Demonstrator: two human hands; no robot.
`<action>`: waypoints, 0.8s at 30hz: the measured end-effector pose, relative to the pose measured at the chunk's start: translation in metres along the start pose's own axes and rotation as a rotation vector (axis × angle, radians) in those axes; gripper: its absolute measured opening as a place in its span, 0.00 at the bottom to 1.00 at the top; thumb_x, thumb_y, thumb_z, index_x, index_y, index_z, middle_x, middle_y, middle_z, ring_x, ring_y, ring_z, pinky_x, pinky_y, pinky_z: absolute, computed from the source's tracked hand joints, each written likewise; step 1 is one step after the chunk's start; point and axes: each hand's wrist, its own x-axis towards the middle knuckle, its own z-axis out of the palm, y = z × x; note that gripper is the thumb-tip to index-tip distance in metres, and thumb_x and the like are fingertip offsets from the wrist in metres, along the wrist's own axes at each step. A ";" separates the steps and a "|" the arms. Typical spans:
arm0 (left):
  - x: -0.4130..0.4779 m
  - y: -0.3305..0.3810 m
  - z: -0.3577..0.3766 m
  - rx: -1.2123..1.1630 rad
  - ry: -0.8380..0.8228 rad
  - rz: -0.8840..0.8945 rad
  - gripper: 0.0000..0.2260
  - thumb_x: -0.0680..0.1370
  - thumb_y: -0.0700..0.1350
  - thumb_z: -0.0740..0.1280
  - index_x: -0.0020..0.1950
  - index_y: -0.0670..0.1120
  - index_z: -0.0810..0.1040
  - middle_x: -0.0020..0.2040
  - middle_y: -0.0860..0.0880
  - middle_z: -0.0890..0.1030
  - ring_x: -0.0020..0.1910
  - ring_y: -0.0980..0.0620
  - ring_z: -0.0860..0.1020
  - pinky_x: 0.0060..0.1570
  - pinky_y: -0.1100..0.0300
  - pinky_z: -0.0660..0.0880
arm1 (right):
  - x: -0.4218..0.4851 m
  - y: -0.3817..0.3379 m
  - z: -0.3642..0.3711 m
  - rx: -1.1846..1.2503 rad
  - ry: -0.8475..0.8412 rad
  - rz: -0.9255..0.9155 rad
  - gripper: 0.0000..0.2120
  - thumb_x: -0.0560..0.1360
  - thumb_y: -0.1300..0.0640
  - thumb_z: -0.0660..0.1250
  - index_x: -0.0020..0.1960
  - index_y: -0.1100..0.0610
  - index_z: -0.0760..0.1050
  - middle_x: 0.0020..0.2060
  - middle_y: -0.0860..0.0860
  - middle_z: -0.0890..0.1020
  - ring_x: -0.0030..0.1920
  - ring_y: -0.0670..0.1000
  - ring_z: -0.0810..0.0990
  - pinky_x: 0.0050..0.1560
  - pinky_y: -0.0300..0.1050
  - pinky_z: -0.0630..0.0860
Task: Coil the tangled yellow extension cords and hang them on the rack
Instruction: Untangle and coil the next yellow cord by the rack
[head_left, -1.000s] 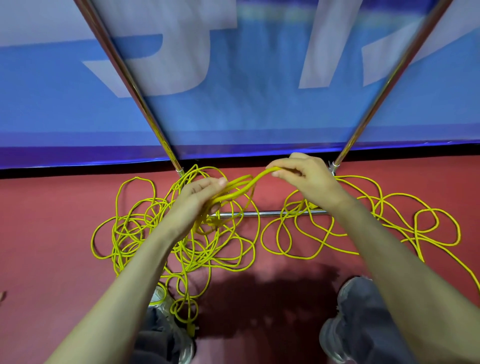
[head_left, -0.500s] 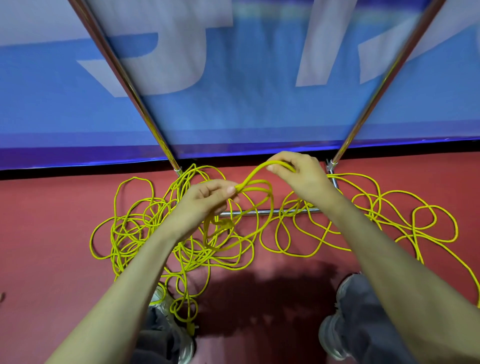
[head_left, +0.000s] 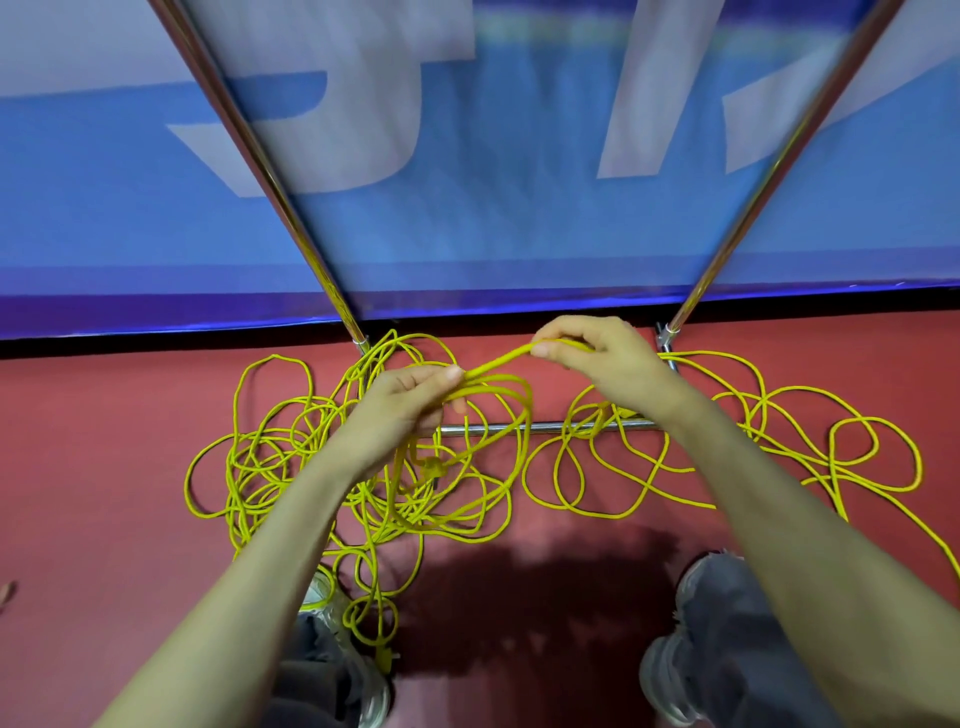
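Rack (head_left: 550, 427) top is cut off by the frame, only two slanted poles and the low crossbar show. Left hand (head_left: 400, 410): fingers curled round a few loops of the yellow cords (head_left: 498, 360). Right hand (head_left: 608, 358) pinches one strand, which runs straight between the hands. The rest sprawls tangled on the red floor (head_left: 104, 467), across the crossbar. Blue banner (head_left: 467, 234) behind.

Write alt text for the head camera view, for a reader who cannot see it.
The left hand grips gathered loops and the right hand pinches a strand of the yellow extension cords, whose tangle sprawls over a red floor. A metal rack and blue banner stand beyond.
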 end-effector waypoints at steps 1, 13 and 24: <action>-0.001 0.000 0.002 0.026 -0.015 0.004 0.14 0.76 0.54 0.63 0.37 0.48 0.80 0.29 0.46 0.68 0.26 0.56 0.61 0.29 0.64 0.60 | 0.001 -0.001 0.002 0.064 0.042 0.009 0.04 0.76 0.57 0.68 0.44 0.49 0.79 0.38 0.47 0.81 0.40 0.40 0.74 0.45 0.34 0.68; -0.001 0.002 0.000 -0.176 -0.051 0.058 0.08 0.77 0.44 0.66 0.46 0.39 0.76 0.33 0.52 0.78 0.25 0.58 0.65 0.28 0.67 0.64 | 0.006 0.006 -0.001 0.431 0.235 0.202 0.05 0.78 0.59 0.64 0.45 0.51 0.76 0.36 0.47 0.75 0.31 0.42 0.67 0.31 0.35 0.61; 0.009 -0.007 -0.012 -0.248 0.092 -0.024 0.11 0.80 0.47 0.62 0.41 0.44 0.79 0.34 0.48 0.73 0.27 0.57 0.67 0.29 0.65 0.67 | 0.005 0.011 -0.001 0.369 -0.105 0.264 0.09 0.78 0.56 0.64 0.53 0.61 0.77 0.31 0.50 0.76 0.22 0.42 0.60 0.23 0.34 0.55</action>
